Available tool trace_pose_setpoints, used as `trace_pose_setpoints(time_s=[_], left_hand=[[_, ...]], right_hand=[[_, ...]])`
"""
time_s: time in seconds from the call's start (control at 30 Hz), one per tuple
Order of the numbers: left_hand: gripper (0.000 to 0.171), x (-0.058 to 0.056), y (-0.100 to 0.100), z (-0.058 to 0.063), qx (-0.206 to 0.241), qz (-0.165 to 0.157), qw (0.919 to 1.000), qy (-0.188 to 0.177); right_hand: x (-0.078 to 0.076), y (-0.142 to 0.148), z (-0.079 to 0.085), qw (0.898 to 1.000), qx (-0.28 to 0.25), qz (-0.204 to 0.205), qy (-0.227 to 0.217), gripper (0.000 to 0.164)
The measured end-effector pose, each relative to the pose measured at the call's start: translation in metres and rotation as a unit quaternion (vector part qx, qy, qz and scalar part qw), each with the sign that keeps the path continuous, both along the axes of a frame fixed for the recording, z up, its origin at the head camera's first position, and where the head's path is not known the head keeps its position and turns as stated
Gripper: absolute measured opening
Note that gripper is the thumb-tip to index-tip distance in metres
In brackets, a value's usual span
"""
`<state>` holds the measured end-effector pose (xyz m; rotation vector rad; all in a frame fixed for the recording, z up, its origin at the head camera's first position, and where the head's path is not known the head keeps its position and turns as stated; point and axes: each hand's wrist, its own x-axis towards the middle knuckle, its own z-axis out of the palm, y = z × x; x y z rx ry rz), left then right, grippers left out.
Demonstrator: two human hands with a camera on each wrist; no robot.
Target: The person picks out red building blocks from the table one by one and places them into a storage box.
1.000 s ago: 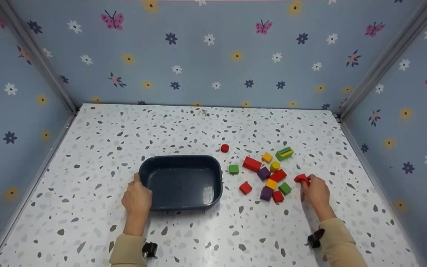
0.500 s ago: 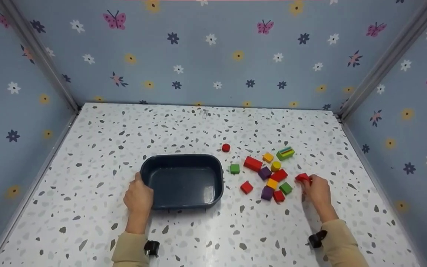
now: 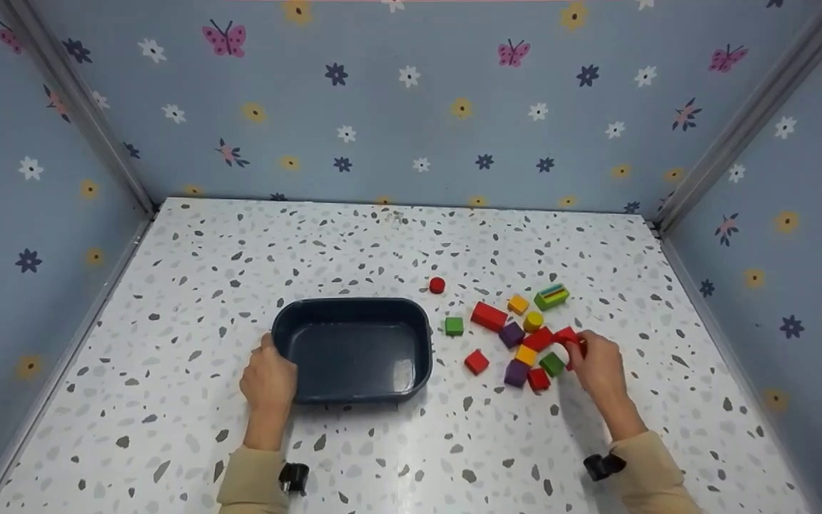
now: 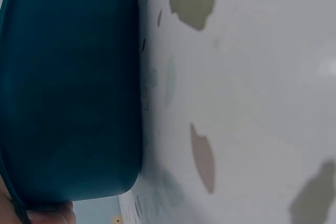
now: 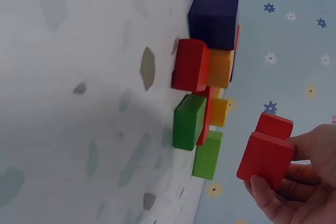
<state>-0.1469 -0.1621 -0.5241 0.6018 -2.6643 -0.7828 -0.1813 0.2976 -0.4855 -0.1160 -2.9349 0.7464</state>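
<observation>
A dark blue rectangular tub (image 3: pixel 354 360) stands on the speckled tabletop, and its inside is bare. My left hand (image 3: pixel 268 375) grips the tub's left rim; in the left wrist view, part of the hand (image 4: pixel 50 216) shows at the rim. Fingers and thumb of my right hand (image 3: pixel 600 364) pinch a red arch-shaped block (image 5: pixel 266 158), held above the table at the right side of a group of toy blocks. Nearest to it in the head view are a red block (image 3: pixel 539 338) and a green block (image 3: pixel 552 364).
Purple blocks (image 3: pixel 515 373), yellow-orange blocks (image 3: pixel 526 355), a yellow cylinder (image 3: pixel 533 321) and a striped green block (image 3: pixel 551 297) lie close together. A green cube (image 3: pixel 454 326), a red cube (image 3: pixel 477 362) and a red round piece (image 3: pixel 437 285) lie nearer the tub. Patterned walls (image 3: pixel 411 107) enclose the table.
My right hand has moved slightly left with the red arch-shaped block, closer to the other blocks. The left hand and the tub stay in place.
</observation>
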Motion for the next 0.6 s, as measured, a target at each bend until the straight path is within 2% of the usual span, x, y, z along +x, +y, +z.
trace_pose_setpoints(time_s=[0.17, 0.37, 0.6], left_hand=[[0.036, 0.001, 0.000, -0.001, -0.002, 0.006, 0.9999, 0.009], [0.038, 0.001, 0.000, -0.001, -0.003, 0.012, 0.9998, 0.014], [0.038, 0.001, 0.001, -0.001, -0.003, 0.012, 0.9997, 0.022]], right_hand=[[0.006, -0.019, 0.007, 1.000, -0.007, 0.017, 0.003, 0.020], [0.012, -0.041, 0.015, 0.998, -0.023, 0.053, 0.038, 0.017], [0.020, -0.068, 0.024, 0.994, -0.048, 0.089, 0.047, 0.021]])
